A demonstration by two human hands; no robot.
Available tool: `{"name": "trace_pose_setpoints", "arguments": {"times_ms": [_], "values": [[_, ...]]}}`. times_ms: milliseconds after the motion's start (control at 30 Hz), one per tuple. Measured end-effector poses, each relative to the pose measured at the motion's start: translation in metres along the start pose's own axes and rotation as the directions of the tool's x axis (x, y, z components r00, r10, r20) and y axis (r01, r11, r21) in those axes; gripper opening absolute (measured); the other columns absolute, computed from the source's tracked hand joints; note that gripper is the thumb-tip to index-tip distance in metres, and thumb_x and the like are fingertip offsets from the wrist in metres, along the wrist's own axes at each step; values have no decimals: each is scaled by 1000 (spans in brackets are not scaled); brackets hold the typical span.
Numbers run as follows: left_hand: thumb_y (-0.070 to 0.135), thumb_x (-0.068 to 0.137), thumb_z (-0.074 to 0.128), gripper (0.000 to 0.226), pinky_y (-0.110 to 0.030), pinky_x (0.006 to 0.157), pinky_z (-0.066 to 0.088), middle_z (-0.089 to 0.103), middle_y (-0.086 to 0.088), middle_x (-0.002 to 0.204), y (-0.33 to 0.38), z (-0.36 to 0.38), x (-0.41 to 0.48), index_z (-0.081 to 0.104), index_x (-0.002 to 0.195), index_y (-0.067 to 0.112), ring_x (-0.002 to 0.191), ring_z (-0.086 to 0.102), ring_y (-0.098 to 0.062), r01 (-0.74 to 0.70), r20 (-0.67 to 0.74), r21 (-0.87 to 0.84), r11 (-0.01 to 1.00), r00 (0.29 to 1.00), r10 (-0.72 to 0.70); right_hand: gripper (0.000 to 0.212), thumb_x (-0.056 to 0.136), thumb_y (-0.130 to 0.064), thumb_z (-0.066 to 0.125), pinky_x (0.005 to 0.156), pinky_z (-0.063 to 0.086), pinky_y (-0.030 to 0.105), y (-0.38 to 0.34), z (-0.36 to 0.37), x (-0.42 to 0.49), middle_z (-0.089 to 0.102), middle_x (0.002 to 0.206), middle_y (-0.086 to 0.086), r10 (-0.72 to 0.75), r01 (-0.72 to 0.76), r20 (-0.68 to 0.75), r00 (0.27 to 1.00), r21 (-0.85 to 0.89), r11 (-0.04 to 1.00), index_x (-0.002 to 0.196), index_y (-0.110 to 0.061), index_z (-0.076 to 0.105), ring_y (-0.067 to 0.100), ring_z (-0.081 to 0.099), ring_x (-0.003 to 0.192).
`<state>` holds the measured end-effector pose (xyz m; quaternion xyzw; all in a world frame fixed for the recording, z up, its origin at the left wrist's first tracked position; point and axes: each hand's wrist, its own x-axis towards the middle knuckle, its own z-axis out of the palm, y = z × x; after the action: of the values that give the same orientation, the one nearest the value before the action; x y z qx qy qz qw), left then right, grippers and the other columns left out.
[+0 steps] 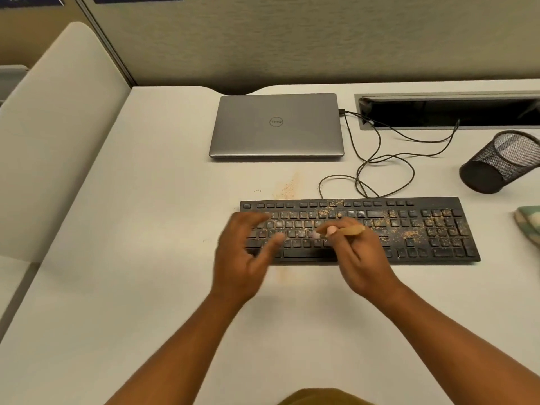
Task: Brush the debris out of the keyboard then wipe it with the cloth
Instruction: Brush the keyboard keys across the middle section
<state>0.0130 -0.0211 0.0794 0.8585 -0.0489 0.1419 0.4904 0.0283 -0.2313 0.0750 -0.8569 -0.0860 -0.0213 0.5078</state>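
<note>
Head view: right hand (361,260) pinching brush (349,230), left hand (242,258) splayed; debris (409,233) covers keyboard's (441,253) three o'clock half, cloth (530,222) untouched.

Watching from afar, I saw the left hand (242,258) and right hand (359,258) bare, both forearms (181,340) uncovered to the view's lower edge, and a mustard-brown fabric patch (324,397) there, possibly a shirt hem.

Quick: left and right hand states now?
Left hand: open, fingers spread over the black plastic keyboard.
Right hand: grip closed on a small tan wooden-handled brush.
</note>
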Motion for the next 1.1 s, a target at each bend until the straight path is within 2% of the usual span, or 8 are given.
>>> {"name": "trace_pose_setpoints", "arguments": {"times_ms": [67, 200, 333, 467, 567, 800, 933, 1100], "values": [[46, 96, 50, 35, -37, 90, 49, 60, 11, 112, -41, -18, -5, 62, 115, 20, 106, 58, -10, 78, -117, 169, 982, 991, -58, 23, 103, -19, 43, 65, 40, 9, -1, -3, 4, 62, 73, -17, 60, -60, 6, 998, 24, 998, 98, -19, 66, -4, 60, 73], [48, 98, 33, 58, -49, 108, 39, 59, -9, 136, -107, -43, -8, 57, 130, 8, 128, 52, -31, 268, -133, 480, 835, 963, -233, 5, 101, -18, 53, 51, 42, 34, -2, 2, 9, 60, 66, -4, 155, -152, -76, 985, 54, 987, 97, -18, 57, 7, 52, 54], [45, 99, 25, 62, -42, 120, 21, 40, -6, 155, -114, -36, -6, 45, 145, 9, 147, 30, -25, 237, -33, 604, 761, 961, -273, 13, 100, -22, 55, 53, 46, 21, -12, 9, 6, 66, 68, -16, 104, -110, -193, 976, -24, 994, 94, -17, 65, 7, 60, 63], [40, 99, 24, 59, -45, 120, 21, 39, -6, 156, -119, -36, -7, 45, 145, 9, 147, 29, -25, 200, -19, 647, 736, 969, -247, 20, 103, -23, 51, 51, 40, 14, -18, 18, 14, 60, 62, -16, 48, -75, -195, 980, -134, 988, 94, -18, 69, 4, 58, 60], [38, 98, 27, 57, -45, 119, 22, 42, -8, 154, -121, -35, -6, 47, 143, 8, 146, 31, -27, 199, -23, 656, 728, 969, -245, 30, 103, -23, 48, 50, 47, 32, -16, 22, 24, 60, 62, -6, 25, -56, -128, 991, -245, 968, 87, -9, 68, 9, 58, 56], [35, 97, 31, 54, -46, 118, 24, 44, -8, 152, -121, -34, -6, 48, 140, 8, 144, 34, -28, 195, -54, 655, 730, 976, -213, 36, 101, -27, 44, 48, 38, 31, -15, 10, 43, 62, 61, 2, 26, -20, 19, 999, -287, 958, 78, -8, 67, 15, 57, 56], [37, 96, 31, 55, -44, 117, 23, 44, -6, 152, -122, -33, -5, 48, 141, 11, 144, 33, -27, 214, -67, 661, 719, 971, -227, 36, 102, -24, 45, 55, 47, 29, -11, 4, 48, 67, 72, -1, 24, -20, 14, 1000, -238, 971, 77, -9, 67, 11, 63, 66], [36, 95, 33, 54, -43, 117, 23, 44, -3, 153, -122, -32, -4, 49, 141, 12, 145, 33, -25, 217, -84, 661, 718, 973, -217, 38, 101, -30, 43, 57, 50, 42, -9, 2, 52, 68, 72, -4, 25, -1, 94, 995, -249, 968, 82, -10, 68, 14, 63, 64]]}}
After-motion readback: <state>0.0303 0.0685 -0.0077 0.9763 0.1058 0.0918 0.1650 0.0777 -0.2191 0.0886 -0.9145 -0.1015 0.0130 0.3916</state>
